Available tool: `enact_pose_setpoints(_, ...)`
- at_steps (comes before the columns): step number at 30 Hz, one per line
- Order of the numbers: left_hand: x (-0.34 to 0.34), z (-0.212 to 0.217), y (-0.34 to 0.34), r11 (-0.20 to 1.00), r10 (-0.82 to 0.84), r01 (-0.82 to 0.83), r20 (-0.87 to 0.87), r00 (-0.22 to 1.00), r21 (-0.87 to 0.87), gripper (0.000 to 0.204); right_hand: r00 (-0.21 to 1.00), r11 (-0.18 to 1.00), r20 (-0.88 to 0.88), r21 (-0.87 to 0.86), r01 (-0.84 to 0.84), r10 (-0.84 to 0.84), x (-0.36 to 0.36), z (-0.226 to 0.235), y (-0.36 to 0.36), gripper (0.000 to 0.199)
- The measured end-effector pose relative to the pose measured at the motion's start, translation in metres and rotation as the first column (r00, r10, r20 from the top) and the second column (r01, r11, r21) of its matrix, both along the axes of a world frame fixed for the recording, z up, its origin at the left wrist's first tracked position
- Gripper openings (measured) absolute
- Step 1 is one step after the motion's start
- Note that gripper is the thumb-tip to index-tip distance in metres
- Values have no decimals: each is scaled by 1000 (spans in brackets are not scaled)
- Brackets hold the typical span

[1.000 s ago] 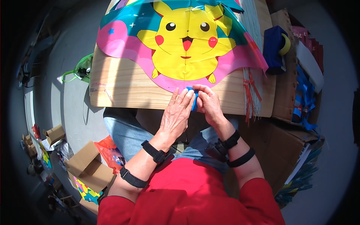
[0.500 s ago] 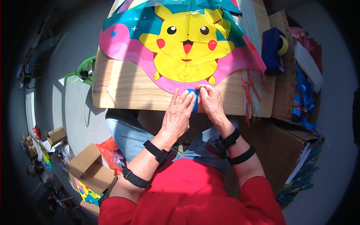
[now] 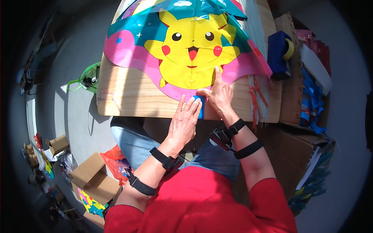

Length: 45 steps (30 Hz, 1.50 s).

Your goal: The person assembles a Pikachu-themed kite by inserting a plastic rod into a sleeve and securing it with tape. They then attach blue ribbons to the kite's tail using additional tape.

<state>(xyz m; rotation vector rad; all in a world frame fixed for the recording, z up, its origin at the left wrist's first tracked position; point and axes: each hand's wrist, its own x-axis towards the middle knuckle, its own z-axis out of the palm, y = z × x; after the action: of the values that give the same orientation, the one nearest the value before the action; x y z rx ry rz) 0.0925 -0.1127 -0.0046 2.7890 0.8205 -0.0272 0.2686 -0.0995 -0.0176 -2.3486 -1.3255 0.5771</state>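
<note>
A thin glossy plastic sheet (image 3: 182, 75), printed with a yellow cartoon animal on pink and teal, lies spread over a wooden board (image 3: 136, 103). A short blue strip (image 3: 201, 110) sits at the middle of its lower edge and runs toward the board's near edge. My left hand (image 3: 184, 121) rests with outstretched fingers, their tips on the strip's left side. With its index finger pointing up onto the yellow figure and its thumb at the strip's top, my right hand (image 3: 221, 95) touches the sheet. Its other fingers are curled, and I see nothing held in it.
Right of the sheet lies a bundle of thin pale rods (image 3: 257, 42) with a red tie (image 3: 257, 91). A blue tape dispenser (image 3: 277, 54) stands beside the board. Cardboard boxes (image 3: 281, 159) flank me, and a green bag (image 3: 90, 77) is at the left.
My right hand has opened from a closed pinch at the blue strip, its index finger now stretched up onto the sheet. My left hand has stayed nearly in place.
</note>
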Motion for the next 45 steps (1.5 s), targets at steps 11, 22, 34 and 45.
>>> enact_pose_setpoints(11, 4, -1, 5, 999, -30, 31, 49, 998, -25, 73, 997, 978, 38, 197, -67, 61, 9, -31, -9, 128)
enact_pose_setpoints(22, 8, -3, 10, 989, -84, 102, 158, 984, -107, 61, 962, 828, -209, 497, 259, -176, 57, 65, -140, 23)
enact_pose_setpoints(34, -8, -39, 18, 995, -92, 98, 251, 963, -10, 54, 610, 728, 399, 407, 551, -685, 316, 206, -381, 19)
enact_pose_setpoints(45, -31, 35, -15, 997, -73, 62, 232, 970, 56, 52, 385, 758, 659, 493, 427, -646, 373, 176, -343, 14)
